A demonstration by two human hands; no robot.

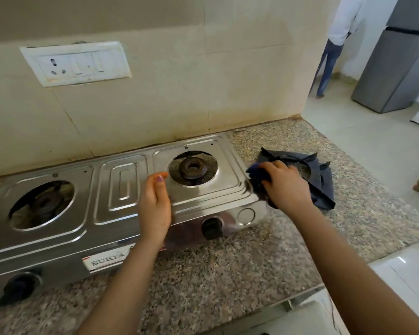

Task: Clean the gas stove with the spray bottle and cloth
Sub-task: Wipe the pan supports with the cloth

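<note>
Stove (121, 189) shines steel, burners (192, 168) bare; right grip (286, 184) clutches dark cloth (254, 174); left grip (155, 204) flat, released.

A steel gas stove (121, 189) sits on a speckled granite counter (228, 269) against the wall. The person's left hand (155, 209) rests with straight fingers on the stove top, just left of the right burner (192, 168). The right hand (286, 187) grips a dark blue cloth (258, 180) (blurred) at the stove's right edge, in front of black pan supports (324, 187) lying on the counter.
</note>
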